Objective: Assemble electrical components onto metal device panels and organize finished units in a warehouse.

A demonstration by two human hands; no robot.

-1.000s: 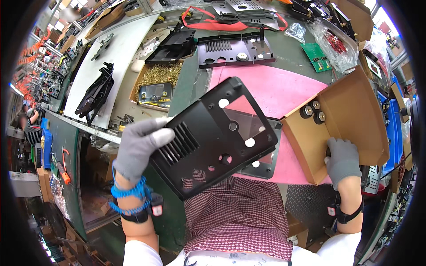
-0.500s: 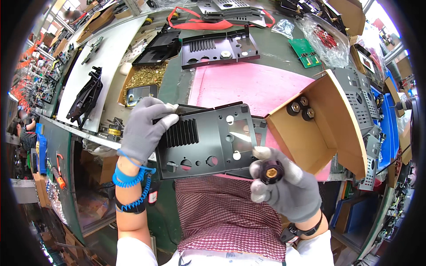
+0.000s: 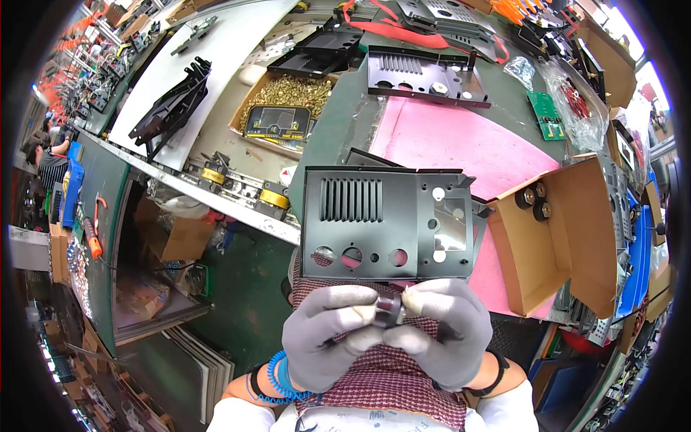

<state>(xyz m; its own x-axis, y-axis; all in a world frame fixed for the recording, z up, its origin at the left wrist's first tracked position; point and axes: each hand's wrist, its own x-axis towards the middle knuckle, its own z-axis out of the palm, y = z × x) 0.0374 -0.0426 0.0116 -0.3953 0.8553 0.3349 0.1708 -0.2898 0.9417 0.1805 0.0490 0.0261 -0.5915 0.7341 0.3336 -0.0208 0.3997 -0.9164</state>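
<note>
In front of my lap, my left hand (image 3: 327,335) and my right hand (image 3: 446,335), both in grey gloves with pale fingertips, pinch a small black round part (image 3: 389,308) between them. Its brass centre, seen half a second ago, is turned from view now. Just beyond my fingers rests a black sheet-metal panel (image 3: 402,223) with a bent edge, vent slots, round holes and a rectangular window. Neither hand grips this panel. To its right, an open cardboard box (image 3: 529,277) holds several similar black round parts (image 3: 531,199) with brass centres.
Pink foam sheet (image 3: 446,137) covers the bench beyond the panel. Another black panel (image 3: 425,78) lies at the back, with a green circuit board (image 3: 545,115) to its right. Left stands a box of small brass pieces (image 3: 291,92) with a yellow-and-black meter (image 3: 277,124) on it.
My left hand has let go of the panel and joined my right hand at the black round part. Both are now close to my body. The view has shifted left.
</note>
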